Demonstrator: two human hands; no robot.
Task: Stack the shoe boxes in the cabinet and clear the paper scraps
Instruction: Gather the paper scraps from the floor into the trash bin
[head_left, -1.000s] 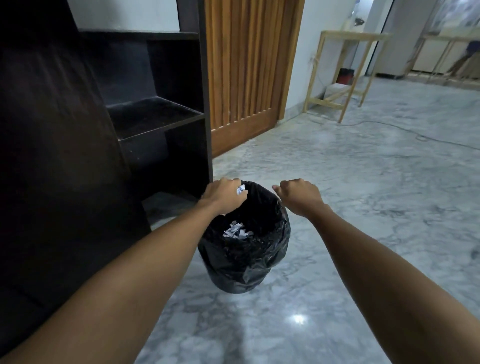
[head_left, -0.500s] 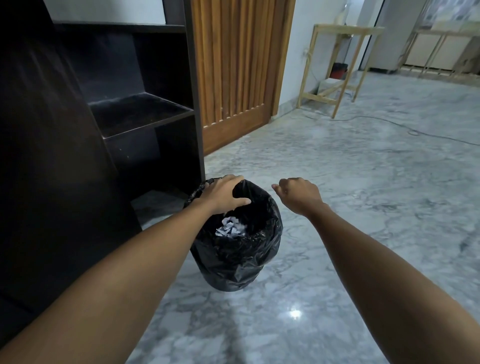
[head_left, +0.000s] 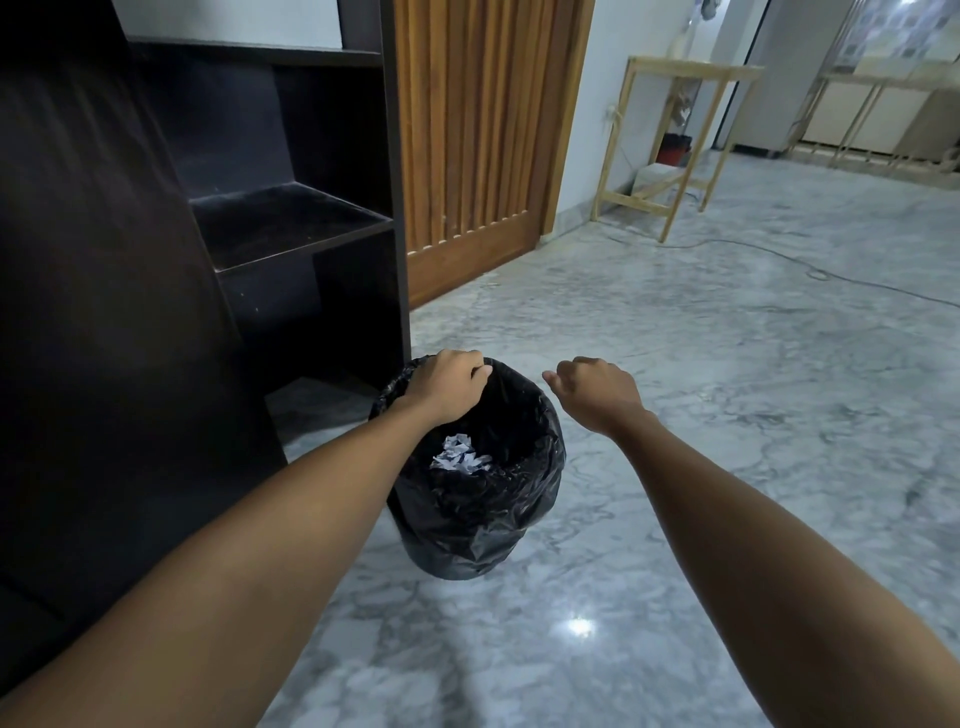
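Down at the centre of the frame sits the black-lined bin (head_left: 470, 499) on the grey marble floor (head_left: 727, 415), just beside the lower right corner of the dark cabinet (head_left: 291, 218) that fills the left side. The left hand (head_left: 449, 392) is over the bin's far left rim, fingers curled down onto the edge of the black liner, and it looks like they are gripping that plastic; whether anything else is tucked inside the palm cannot be told. The right hand (head_left: 597, 389) hangs in the air just to the right of the rim, apart from the bin, loosely curled with the thumb and forefinger drawn towards each other and nothing visible between them. Inside the bin, low on the left, lies a small heap of white paper scraps (head_left: 460, 458), crumpled against the dark liner. The cabinet's shelves in the upper left show bare dark boards, and no shoe boxes are in view there. Behind, at upper centre, stands a slatted wooden door (head_left: 478, 135), and in the upper right a pale wooden frame table (head_left: 680, 124) stands on the floor, with a thin cable (head_left: 779, 257) trailing across the marble near it.
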